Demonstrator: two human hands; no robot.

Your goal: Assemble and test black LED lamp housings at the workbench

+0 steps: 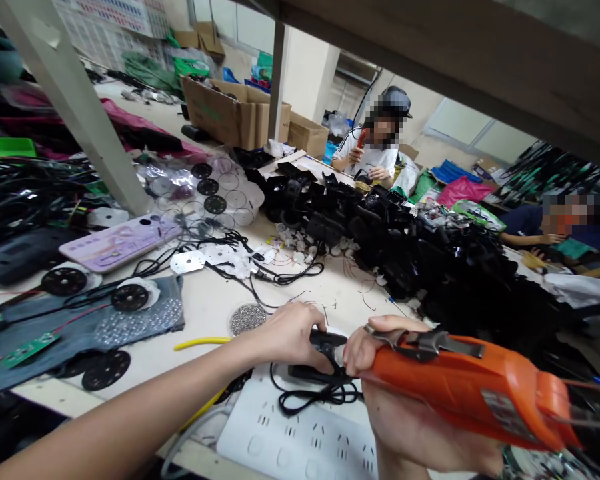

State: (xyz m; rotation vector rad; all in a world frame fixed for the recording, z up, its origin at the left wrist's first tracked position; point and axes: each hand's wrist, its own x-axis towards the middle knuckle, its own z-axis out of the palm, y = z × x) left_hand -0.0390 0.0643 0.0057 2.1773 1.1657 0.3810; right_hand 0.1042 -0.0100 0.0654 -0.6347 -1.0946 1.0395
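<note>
- The table (220, 300) edge runs along the lower left of the frame; bare top shows only in a patch at lower centre, between a pile of black parts (405, 247) to the upper right and a grey cloth (95, 327) with black discs at lower left.
- A slanted beam (75, 100) cuts down the upper left, and an overhead shelf (455, 60) closes off the top right.
- The orange power screwdriver (480, 390) sits at lower right: bright orange body, a grey metal lever along its top, a label on its side.
- Its long axis runs from right, slightly low, to left, nose pointing left toward frame centre.
- The right hand (400, 400) is wrapped tight around the screwdriver, fingers closed.
- The left hand (293, 333) is clamped on a small black part (325, 343) at the tool's nose, just above a white power strip (300, 440) and a looped black cord (315, 397).
- A small dish of screws (247, 319) lies near the left hand.
- Another person (375, 150) sits at the far side, upper centre.
</note>
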